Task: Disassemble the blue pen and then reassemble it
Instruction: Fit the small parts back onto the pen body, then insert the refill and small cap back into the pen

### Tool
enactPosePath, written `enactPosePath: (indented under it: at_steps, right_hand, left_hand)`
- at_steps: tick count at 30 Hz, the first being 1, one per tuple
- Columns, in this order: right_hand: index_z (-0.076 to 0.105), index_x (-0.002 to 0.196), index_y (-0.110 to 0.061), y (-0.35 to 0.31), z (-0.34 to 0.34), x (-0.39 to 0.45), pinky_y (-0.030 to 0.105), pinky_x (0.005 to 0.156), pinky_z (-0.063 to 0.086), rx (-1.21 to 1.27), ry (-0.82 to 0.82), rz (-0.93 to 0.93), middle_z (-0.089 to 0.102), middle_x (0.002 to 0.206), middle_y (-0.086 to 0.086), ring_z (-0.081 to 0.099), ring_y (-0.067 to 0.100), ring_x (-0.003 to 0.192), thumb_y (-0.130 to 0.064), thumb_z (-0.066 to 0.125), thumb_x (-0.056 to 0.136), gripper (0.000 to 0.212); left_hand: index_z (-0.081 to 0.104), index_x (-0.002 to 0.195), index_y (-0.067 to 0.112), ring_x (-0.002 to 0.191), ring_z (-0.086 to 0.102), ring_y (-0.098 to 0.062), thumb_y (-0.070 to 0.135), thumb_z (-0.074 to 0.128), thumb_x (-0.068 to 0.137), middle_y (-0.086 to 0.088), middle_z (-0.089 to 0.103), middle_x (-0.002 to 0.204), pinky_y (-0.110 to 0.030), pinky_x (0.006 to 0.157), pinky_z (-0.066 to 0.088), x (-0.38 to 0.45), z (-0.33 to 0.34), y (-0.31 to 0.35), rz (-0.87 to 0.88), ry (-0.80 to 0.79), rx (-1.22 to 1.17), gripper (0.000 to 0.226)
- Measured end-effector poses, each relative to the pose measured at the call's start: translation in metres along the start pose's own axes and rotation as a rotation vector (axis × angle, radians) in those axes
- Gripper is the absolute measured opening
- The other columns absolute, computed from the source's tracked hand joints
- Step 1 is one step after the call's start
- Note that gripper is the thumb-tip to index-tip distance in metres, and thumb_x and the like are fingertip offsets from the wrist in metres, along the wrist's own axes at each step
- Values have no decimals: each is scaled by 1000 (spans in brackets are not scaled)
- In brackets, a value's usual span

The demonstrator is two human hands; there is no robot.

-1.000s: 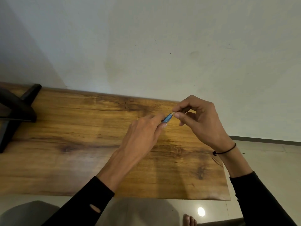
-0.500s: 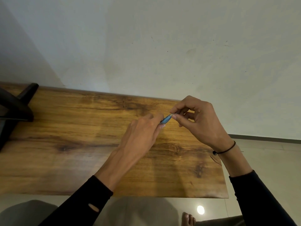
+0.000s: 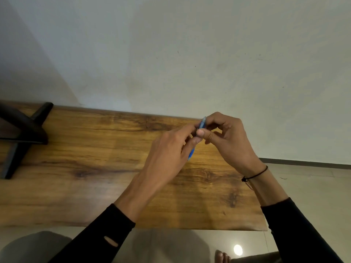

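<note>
Since the earlier frame, the blue pen has swung from near level to steeply upright. Left hand pinches its lower barrel, right hand its upper end, above the wooden table. No loose parts visible; stage of task cannot be told.

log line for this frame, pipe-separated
stage: pen work in progress | left hand: grips blue pen lower body | right hand: pinches upper end | pen: raised over wooden table | loose parts: none visible
</note>
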State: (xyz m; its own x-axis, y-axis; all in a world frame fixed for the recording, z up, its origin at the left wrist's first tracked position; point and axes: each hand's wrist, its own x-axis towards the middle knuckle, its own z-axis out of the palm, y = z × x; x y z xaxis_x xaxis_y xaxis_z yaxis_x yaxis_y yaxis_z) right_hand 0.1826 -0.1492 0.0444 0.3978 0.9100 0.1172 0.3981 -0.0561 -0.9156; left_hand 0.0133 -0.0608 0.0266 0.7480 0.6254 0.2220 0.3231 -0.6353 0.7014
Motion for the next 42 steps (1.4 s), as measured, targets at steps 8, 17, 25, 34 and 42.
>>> enactPosePath:
  at_steps: [8, 17, 25, 34, 42]
  right_hand:
    - [57, 110, -11, -82, -25, 7, 37, 72, 61, 361, 207, -47, 55, 76, 3, 65, 26, 70, -23, 44, 115, 19]
    - [36, 63, -19, -175, -71, 12, 26, 41, 17, 614, 215, 74, 23, 52, -5, 14, 13, 46, -60, 38, 108, 61]
    - [23, 64, -21, -179, -67, 10, 26, 42, 12, 734, 223, 194, 17, 50, -5, 9, 14, 46, -55, 38, 103, 54]
    - [29, 59, -19, -178, -62, 18, 25, 41, 15, 775, 208, 202, 19, 48, -5, 11, 13, 44, -55, 38, 103, 58]
    - [28, 58, -19, -178, -55, 20, 25, 42, 15, 773, 202, 212, 19, 49, -5, 11, 13, 44, -56, 38, 103, 59]
  left_hand:
    - [74, 102, 35, 70, 77, -10, 76, 65, 86, 9, 79, 84, -38, 64, 65, 3, -29, 18, -121, 95, -326, 45]
    - [79, 92, 23, 66, 77, -16, 66, 55, 91, 1, 81, 78, -31, 62, 60, 4, -58, 25, -54, 199, -459, 49]
    - [80, 91, 23, 65, 78, -12, 66, 55, 89, 6, 81, 76, -35, 64, 60, 4, -58, 29, -47, 213, -432, 50]
    - [80, 91, 25, 68, 78, -16, 67, 55, 89, 6, 81, 77, -44, 65, 64, 6, -62, 27, -52, 226, -410, 49]
    - [80, 91, 26, 66, 78, -16, 66, 56, 89, 5, 81, 77, -54, 67, 65, 5, -65, 28, -55, 237, -394, 46]
